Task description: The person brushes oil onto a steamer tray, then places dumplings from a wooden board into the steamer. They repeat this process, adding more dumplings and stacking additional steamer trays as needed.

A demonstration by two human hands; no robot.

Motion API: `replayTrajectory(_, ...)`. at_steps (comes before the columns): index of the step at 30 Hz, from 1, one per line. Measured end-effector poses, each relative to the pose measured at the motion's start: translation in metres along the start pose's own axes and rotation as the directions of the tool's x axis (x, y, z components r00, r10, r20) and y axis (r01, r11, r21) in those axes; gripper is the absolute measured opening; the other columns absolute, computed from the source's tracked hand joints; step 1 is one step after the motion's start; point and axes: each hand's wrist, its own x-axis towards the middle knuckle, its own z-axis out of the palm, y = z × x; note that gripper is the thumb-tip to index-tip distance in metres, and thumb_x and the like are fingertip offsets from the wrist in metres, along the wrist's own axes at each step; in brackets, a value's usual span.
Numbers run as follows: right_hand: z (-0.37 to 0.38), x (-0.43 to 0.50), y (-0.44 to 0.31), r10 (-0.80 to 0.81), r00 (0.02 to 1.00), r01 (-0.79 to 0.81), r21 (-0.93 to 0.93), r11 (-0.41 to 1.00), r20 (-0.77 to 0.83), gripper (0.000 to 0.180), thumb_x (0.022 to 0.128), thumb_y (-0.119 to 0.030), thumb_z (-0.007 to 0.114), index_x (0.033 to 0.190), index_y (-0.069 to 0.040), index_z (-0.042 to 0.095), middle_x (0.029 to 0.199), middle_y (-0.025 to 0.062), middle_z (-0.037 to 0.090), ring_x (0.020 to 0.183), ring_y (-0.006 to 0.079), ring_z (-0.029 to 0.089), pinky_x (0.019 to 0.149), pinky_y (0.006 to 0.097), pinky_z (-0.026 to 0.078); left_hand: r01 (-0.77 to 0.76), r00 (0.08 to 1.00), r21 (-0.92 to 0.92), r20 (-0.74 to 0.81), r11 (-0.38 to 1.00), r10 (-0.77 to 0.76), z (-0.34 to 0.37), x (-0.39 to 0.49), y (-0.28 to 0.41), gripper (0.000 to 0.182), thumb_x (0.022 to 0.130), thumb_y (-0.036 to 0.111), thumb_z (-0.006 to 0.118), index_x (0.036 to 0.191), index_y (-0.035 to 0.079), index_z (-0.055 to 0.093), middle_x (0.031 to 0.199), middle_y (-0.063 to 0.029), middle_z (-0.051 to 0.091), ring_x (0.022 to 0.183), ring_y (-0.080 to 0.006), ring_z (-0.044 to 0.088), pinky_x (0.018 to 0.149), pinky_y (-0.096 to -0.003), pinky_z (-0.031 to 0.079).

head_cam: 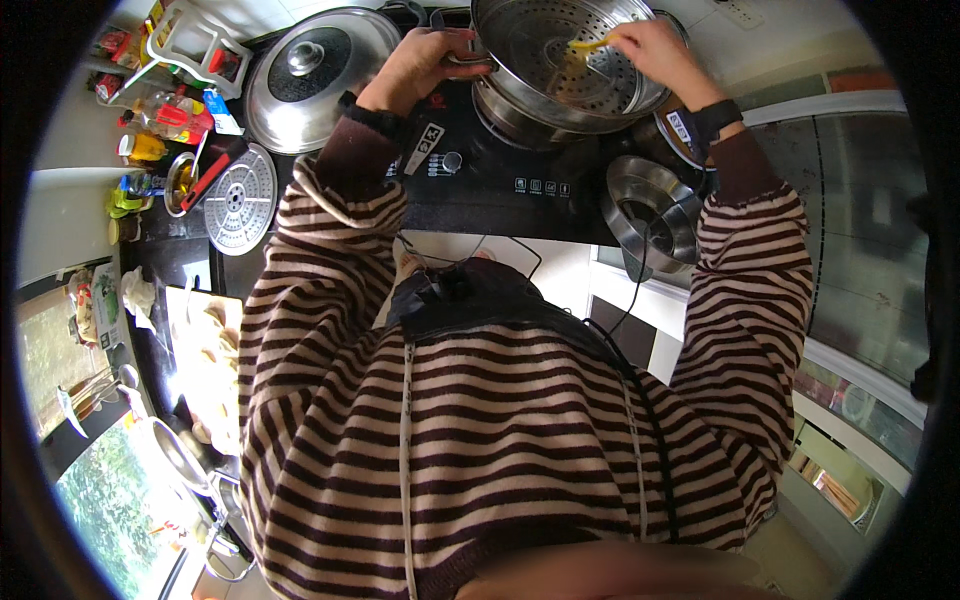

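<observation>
My left hand (429, 61) grips the side handle (474, 63) of a stainless-steel steamer tier (525, 94). Inside that tier is a round perforated base (555, 37). In my right hand (654, 54) is a small yellow-handled brush (589, 45), pinched between the fingers. Its bristle end is over the perforated metal and looks blurred, so I cannot tell whether it touches. Beneath the tier sits a steel pot (517, 116) on a black induction cooktop (495, 202). The far rim of the tier runs out of view at the top.
A large domed lid (322, 90) lies left of the pot. Nearby are a perforated steamer plate (240, 199), a small oil bowl (180, 184) with a red-handled tool (215, 174), and several bottles (172, 116). A steel basin (652, 214) stands at the right; a dark cable (646, 255) crosses it.
</observation>
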Motion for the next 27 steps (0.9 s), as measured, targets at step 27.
replayTrajectory(27, -0.002, 0.03, -0.031, -0.006, 0.886, -0.338, 0.655, 0.676, 0.464, 0.016, 0.095, -0.01, 0.052, 0.095, 0.001, 0.065, 0.072, 0.0086, 0.067, 0.064, 0.0123, 0.067, 0.055, 0.0233, 0.054, 0.206, 0.713, -0.531, -0.494, 0.822, -0.498, 0.01, -0.213, 0.047, 0.05, 0.089, 0.003, 0.05, 0.137, -0.006, 0.039, 0.121, -0.0224, 0.06, 0.102, -0.0264, 0.065, 0.087, -0.0322, 0.054)
